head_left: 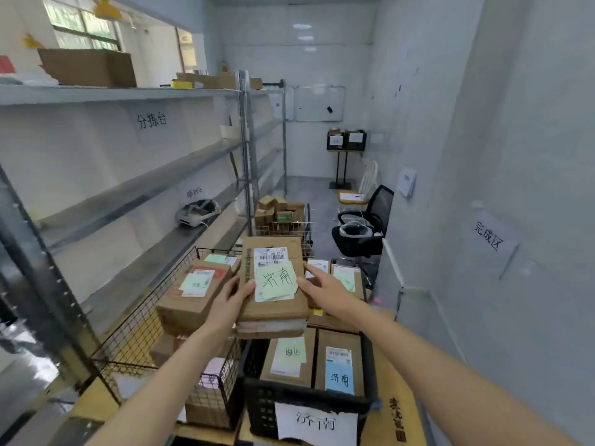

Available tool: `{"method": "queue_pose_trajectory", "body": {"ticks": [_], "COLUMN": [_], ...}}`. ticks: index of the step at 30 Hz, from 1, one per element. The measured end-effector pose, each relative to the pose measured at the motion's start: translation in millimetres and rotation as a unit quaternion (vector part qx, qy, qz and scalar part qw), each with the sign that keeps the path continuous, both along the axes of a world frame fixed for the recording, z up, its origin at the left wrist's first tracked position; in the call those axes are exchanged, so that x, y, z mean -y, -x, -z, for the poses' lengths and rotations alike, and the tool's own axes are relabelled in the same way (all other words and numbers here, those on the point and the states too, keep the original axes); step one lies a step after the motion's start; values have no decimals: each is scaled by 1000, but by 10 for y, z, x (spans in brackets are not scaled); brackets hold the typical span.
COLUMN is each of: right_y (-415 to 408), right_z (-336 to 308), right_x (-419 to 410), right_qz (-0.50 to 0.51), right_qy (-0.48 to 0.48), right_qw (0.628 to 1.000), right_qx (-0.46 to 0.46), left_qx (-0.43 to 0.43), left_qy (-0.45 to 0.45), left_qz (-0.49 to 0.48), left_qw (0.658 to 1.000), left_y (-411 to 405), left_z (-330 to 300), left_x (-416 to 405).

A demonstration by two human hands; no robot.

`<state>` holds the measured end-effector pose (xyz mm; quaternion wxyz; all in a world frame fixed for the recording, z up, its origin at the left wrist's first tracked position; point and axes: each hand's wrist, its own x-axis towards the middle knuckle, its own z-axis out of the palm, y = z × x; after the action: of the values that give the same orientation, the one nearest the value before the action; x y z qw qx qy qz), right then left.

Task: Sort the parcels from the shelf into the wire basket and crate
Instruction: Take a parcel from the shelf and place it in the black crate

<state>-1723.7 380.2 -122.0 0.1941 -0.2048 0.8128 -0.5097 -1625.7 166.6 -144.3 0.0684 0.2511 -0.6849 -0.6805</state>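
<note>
Both grips meet on one flat brown parcel [273,284]: the left hand [230,300] clasps its left edge, thumb on top, while the right hand [323,289] presses open fingers against its right edge. That parcel, bearing a green handwritten note, hangs above the black crate [309,403], which holds other parcels. Just left stands the wire basket [141,329], also holding boxes, beside the metal shelf [135,188].

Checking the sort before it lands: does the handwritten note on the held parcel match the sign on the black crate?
Yes: the green note on the held parcel shows the same two characters as the sign on the black crate.
</note>
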Motion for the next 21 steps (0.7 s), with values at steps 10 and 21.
{"method": "queue_pose_trajectory", "body": {"ticks": [10, 21], "right_y": [888, 1045], "right_z": [1527, 2052], "right_x": [-1218, -1357], "right_qz": [68, 79], "right_qy": [-76, -83], "right_qw": [994, 990], "right_qx": [49, 81], "left_qx": [121, 151], "left_qy": [-29, 94], "left_qz": [98, 149], "left_qw": [987, 973], "left_y": [1088, 1374], "left_z": [1261, 1821], "left_x": [-1199, -1236]}}
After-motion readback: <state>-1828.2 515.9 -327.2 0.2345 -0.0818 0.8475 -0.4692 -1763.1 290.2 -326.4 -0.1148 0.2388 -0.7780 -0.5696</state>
